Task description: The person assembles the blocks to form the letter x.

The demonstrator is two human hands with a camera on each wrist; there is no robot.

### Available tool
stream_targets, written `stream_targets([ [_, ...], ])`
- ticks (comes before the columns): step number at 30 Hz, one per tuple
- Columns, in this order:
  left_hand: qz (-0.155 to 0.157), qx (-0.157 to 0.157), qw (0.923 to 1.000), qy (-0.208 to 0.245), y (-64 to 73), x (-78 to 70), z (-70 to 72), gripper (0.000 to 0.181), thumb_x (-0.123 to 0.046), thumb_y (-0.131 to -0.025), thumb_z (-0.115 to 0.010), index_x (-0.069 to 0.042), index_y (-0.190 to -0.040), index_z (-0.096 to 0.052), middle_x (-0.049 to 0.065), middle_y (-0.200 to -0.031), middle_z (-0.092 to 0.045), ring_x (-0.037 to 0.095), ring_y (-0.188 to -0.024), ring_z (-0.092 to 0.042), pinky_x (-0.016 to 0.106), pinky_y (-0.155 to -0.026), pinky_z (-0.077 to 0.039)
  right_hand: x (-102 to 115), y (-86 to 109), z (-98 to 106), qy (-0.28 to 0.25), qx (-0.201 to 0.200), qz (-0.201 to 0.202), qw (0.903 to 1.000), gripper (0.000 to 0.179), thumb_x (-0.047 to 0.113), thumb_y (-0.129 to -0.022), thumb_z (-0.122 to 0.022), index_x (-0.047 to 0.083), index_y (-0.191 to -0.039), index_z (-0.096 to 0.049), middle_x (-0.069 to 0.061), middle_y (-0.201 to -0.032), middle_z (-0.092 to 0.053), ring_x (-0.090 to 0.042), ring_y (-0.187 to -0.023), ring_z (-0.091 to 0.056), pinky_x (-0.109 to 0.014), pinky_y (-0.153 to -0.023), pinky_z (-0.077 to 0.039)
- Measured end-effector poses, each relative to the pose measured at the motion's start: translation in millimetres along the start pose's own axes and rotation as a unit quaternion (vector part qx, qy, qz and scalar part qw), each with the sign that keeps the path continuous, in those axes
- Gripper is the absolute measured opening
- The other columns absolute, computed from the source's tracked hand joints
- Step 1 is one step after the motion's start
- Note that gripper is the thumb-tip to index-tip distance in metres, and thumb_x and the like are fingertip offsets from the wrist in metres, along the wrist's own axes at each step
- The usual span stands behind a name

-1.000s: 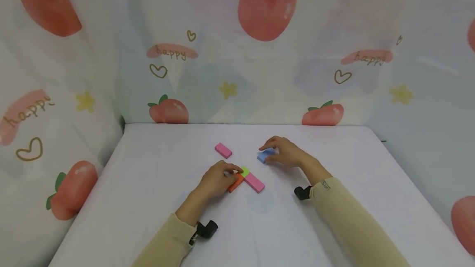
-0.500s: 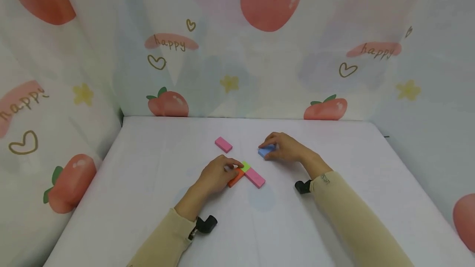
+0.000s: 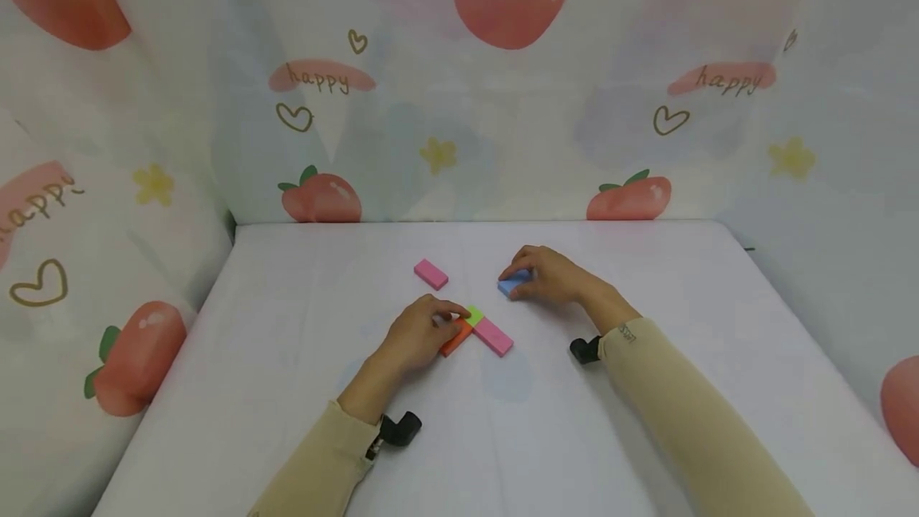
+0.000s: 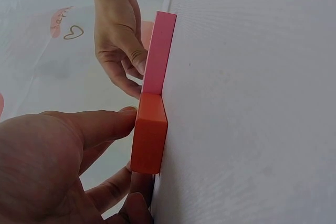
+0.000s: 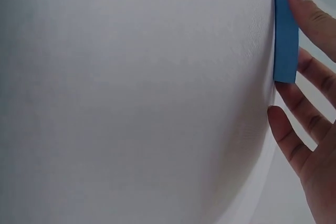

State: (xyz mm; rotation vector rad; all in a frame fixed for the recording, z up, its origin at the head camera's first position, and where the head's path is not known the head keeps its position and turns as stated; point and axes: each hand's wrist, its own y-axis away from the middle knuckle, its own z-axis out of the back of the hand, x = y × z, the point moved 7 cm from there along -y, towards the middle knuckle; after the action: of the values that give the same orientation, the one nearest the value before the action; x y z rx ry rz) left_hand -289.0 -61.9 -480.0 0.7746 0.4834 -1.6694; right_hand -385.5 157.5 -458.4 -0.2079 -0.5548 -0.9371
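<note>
My left hand [image 3: 416, 332] grips an orange block [image 3: 457, 339] lying on the white table, with its index finger reaching over to a lime-green block [image 3: 475, 315]. In the left wrist view the thumb lies along the top of the orange block [image 4: 149, 142], the other fingers behind its far end. A pink block [image 3: 494, 337] adjoins the green and orange ones, making an angled shape. Farther right, my right hand [image 3: 551, 275] holds a light-blue block [image 3: 510, 286] between thumb and fingers. The right wrist view shows this blue block [image 5: 286, 35] flat against the cloth, thumb on its upper face.
A second pink block [image 3: 431, 274] lies alone farther back, between the two hands. White cloth [image 3: 323, 286] covers the table, and a fruit-patterned curtain [image 3: 445, 102] rises along its back and sides. Black wrist cameras [image 3: 400, 429] stick out at both sleeves.
My right fingers have closed in around the light-blue block, which stays about where it was. The left hand keeps its place at the orange block. The head view tilts slightly.
</note>
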Motion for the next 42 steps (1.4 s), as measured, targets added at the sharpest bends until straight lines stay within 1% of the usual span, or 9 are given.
stream_targets([
  [6, 0.011, 0.009, 0.9999, 0.001, -1.7, 0.0, -1.6, 0.019, -0.027, -0.1, -0.068, -0.034, -0.116, -0.077, -0.001, -0.112, -0.063, 0.016, -0.09, -0.058, 0.031, -0.076, -0.049, 0, -0.5, -2, -0.008, 0.009, -0.016, 0.9998, 0.03, 0.027, -0.087, -0.085, 0.024, -0.116, -0.08, -0.003, -0.12, -0.066, -0.025, -0.118, -0.058, -0.051, -0.105, -0.045],
  [10, 0.01, 0.011, 0.9999, 0.004, -3.2, 0.9, -4.1, 0.019, -0.027, -0.1, -0.069, -0.033, -0.116, -0.078, 0.0, -0.111, -0.063, 0.016, -0.088, -0.057, 0.031, -0.074, -0.048, 2, 0.5, -5, -0.013, 0.017, -0.021, 0.9995, 0.029, 0.028, -0.087, -0.085, 0.027, -0.116, -0.08, -0.001, -0.12, -0.065, -0.025, -0.118, -0.057, -0.052, -0.106, -0.044],
  [15, 0.008, 0.012, 0.9999, 0.002, -3.2, 2.2, -5.3, 0.02, -0.028, -0.099, -0.069, -0.034, -0.116, -0.077, -0.001, -0.109, -0.063, 0.015, -0.085, -0.057, 0.031, -0.073, -0.047, 8, -1.3, -9, -0.001, 0.026, -0.004, 0.9996, 0.03, 0.029, -0.088, -0.084, 0.028, -0.118, -0.079, 0.0, -0.119, -0.066, -0.023, -0.117, -0.057, -0.05, -0.104, -0.046],
  [18, 0.01, 0.006, 0.9999, 0.0, -3.0, 2.6, -3.5, 0.019, -0.029, -0.099, -0.069, -0.035, -0.115, -0.077, -0.002, -0.108, -0.063, 0.015, -0.085, -0.058, 0.031, -0.073, -0.047, 14, -2.3, -9, 0.004, 0.026, 0.006, 0.9996, 0.031, 0.029, -0.087, -0.084, 0.028, -0.118, -0.079, 0.0, -0.119, -0.066, -0.023, -0.117, -0.057, -0.05, -0.104, -0.047],
  [29, 0.015, 0.002, 0.9999, 0.002, -2.8, 1.1, 0.1, 0.02, -0.027, -0.1, -0.068, -0.035, -0.115, -0.078, -0.002, -0.111, -0.062, 0.015, -0.089, -0.058, 0.031, -0.075, -0.048, 23, -3.7, -8, 0.008, 0.032, 0.013, 0.9994, 0.031, 0.029, -0.088, -0.083, 0.027, -0.119, -0.078, -0.002, -0.121, -0.065, -0.024, -0.117, -0.057, -0.05, -0.104, -0.048],
  [31, 0.013, 0.003, 0.9999, 0.001, -2.7, 0.6, -0.1, 0.02, -0.027, -0.1, -0.068, -0.035, -0.115, -0.078, -0.002, -0.111, -0.062, 0.015, -0.089, -0.058, 0.031, -0.075, -0.048, 23, -3.4, -9, 0.01, 0.033, 0.013, 0.9993, 0.031, 0.03, -0.089, -0.083, 0.028, -0.119, -0.078, -0.001, -0.121, -0.065, -0.023, -0.117, -0.057, -0.05, -0.104, -0.049],
  [34, 0.006, 0.003, 1.0, -0.004, -3.1, 0.1, -0.1, 0.02, -0.028, -0.1, -0.068, -0.034, -0.116, -0.078, -0.002, -0.109, -0.063, 0.015, -0.088, -0.058, 0.031, -0.075, -0.048, 24, -3.8, -11, 0.009, 0.035, 0.023, 0.9991, 0.031, 0.03, -0.089, -0.083, 0.027, -0.119, -0.078, 0.0, -0.121, -0.065, -0.022, -0.116, -0.058, -0.049, -0.104, -0.049],
  [38, -0.001, 0.004, 1.0, -0.009, -3.9, 0.2, 0.4, 0.019, -0.028, -0.099, -0.069, -0.034, -0.115, -0.078, -0.001, -0.108, -0.063, 0.015, -0.087, -0.058, 0.031, -0.074, -0.047, 27, -4.6, -13, -0.002, 0.037, 0.032, 0.9988, 0.031, 0.028, -0.088, -0.084, 0.026, -0.118, -0.079, 0.0, -0.119, -0.066, -0.022, -0.116, -0.058, -0.049, -0.105, -0.048],
  [42, -0.004, 0.007, 0.9999, -0.007, -3.9, 0.4, 0.7, 0.02, -0.028, -0.099, -0.069, -0.033, -0.116, -0.078, -0.001, -0.109, -0.063, 0.015, -0.087, -0.058, 0.031, -0.074, -0.047, 29, -5.7, -16, -0.009, 0.04, 0.022, 0.9989, 0.03, 0.029, -0.087, -0.084, 0.028, -0.117, -0.079, 0.001, -0.118, -0.066, -0.021, -0.116, -0.058, -0.049, -0.105, -0.048],
])
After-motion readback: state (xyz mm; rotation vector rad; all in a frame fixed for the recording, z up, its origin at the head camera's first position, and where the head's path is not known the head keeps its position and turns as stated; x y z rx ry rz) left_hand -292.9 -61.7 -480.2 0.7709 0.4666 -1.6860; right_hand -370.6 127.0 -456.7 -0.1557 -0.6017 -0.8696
